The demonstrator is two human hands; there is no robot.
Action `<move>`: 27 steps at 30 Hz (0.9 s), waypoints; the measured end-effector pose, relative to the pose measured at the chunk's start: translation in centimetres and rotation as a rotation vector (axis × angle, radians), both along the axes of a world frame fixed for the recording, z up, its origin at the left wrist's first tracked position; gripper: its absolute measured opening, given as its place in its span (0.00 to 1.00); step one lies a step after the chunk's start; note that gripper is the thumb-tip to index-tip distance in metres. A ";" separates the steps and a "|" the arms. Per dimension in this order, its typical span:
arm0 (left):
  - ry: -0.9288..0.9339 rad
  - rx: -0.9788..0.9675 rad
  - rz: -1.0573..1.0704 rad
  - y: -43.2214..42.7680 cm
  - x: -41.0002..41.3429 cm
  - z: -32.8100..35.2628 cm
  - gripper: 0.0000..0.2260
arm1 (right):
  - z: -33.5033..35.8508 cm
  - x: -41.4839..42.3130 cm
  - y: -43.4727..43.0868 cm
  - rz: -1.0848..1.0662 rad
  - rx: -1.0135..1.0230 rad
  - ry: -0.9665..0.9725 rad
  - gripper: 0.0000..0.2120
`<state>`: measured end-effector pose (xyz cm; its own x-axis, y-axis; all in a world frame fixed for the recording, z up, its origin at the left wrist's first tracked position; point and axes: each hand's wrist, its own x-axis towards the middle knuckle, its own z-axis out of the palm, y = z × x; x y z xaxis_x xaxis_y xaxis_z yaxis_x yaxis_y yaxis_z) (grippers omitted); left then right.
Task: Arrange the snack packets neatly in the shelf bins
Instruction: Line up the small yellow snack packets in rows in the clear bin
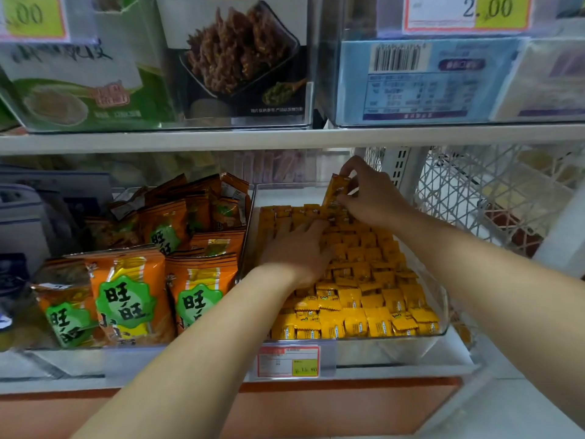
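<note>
At the back of the clear bin (441, 315), the right hand (372, 198) pinches a yellow packet (338, 186) in its fingers, the left hand (296, 250) flat with fingers straight; forcing it in could buckle the rows (364, 274).

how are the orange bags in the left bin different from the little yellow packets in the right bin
Size: the orange bags are much larger than the yellow packets. Look: the orange bags carry a green badge; the yellow packets show only small print. Pose: the orange bags lean jumbled; the yellow packets lie in tight rows. Both sit in clear bins on one shelf.
</note>
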<state>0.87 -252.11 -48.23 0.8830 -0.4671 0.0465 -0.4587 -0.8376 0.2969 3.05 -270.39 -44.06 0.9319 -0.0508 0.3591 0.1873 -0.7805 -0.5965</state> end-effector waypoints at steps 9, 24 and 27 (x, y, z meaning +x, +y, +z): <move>-0.008 0.036 0.003 0.0 0.0 0.1 0.24 | -0.1 -0.2 0.0 -0.006 -0.113 -0.022 0.15; -0.030 -0.026 0.090 0.5 0.2 -0.5 0.24 | 0.1 2.3 1.5 0.157 -0.338 0.290 0.13; -0.024 -0.011 0.107 0.5 0.1 -0.3 0.25 | -0.9 3.3 2.6 0.156 -0.395 0.346 0.11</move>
